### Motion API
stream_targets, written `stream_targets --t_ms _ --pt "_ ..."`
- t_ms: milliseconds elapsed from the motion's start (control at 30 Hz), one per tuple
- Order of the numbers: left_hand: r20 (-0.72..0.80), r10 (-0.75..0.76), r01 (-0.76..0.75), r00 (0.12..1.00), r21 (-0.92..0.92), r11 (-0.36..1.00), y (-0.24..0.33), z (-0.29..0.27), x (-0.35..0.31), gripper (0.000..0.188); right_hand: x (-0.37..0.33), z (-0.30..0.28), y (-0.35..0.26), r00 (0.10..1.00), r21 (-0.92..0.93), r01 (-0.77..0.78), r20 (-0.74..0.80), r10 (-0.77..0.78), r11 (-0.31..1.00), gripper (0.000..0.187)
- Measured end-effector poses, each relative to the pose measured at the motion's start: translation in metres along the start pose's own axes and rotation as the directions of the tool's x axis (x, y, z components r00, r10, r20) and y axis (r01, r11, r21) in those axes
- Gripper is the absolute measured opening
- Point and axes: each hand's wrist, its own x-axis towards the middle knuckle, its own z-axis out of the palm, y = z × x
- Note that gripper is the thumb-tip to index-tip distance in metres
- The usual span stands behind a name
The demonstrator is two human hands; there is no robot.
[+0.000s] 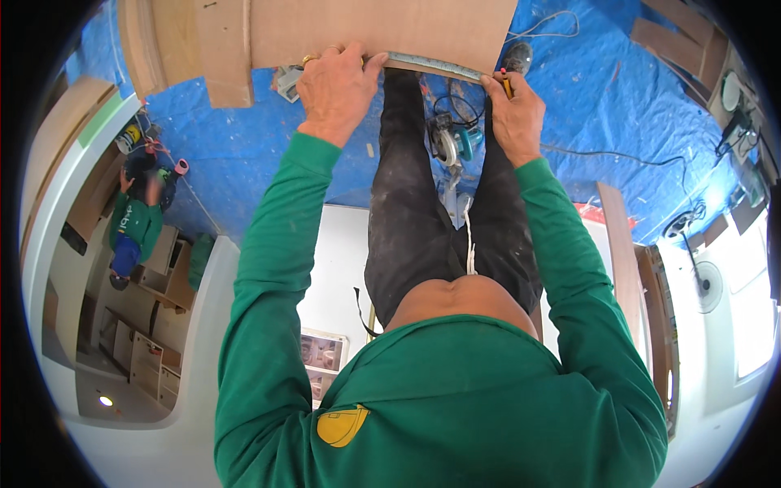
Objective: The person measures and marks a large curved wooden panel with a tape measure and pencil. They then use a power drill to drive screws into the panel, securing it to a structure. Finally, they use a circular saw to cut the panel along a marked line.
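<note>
A plywood board (pixel 358 24) lies in front of me at the top of the view. Along its near edge stretches a pale tape measure blade (pixel 435 65). My left hand (pixel 338 91) is closed on the blade's left part at the board's edge; a yellow bit shows by its fingers. At the blade's right end, my right hand (pixel 517 114) pinches the blade by the board's corner. Between its fingers sticks up an orange pencil (pixel 506 84) with a red tip. Whether the tape's case is under my left hand is hidden.
A teal circular saw (pixel 462 142) with a black cord rests on the blue tarp (pixel 634 106) near my legs. More wood strips (pixel 224 49) lie at the left, others (pixel 675 45) at the far right. Another person (pixel 138 215) is at the left. A fan (pixel 706 285) stands right.
</note>
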Motion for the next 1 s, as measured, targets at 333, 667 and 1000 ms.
stream_targets --t_ms 333,667,1000 --pt "-0.030 0.017 -0.016 0.999 0.017 1.000 -0.003 0.003 -0.002 0.045 0.003 -0.004 0.008 0.998 0.030 -0.045 0.047 0.043 0.999 0.030" --pt "-0.068 0.015 -0.015 0.998 -0.002 1.000 -0.004 0.007 -0.006 0.044 0.005 -0.005 0.010 0.998 -0.069 0.000 0.056 0.004 0.998 0.031" --pt "-0.094 0.024 -0.023 0.995 0.006 1.000 -0.005 0.009 -0.008 0.043 -0.008 -0.038 -0.004 0.972 0.232 -0.233 0.097 0.216 0.945 0.037"
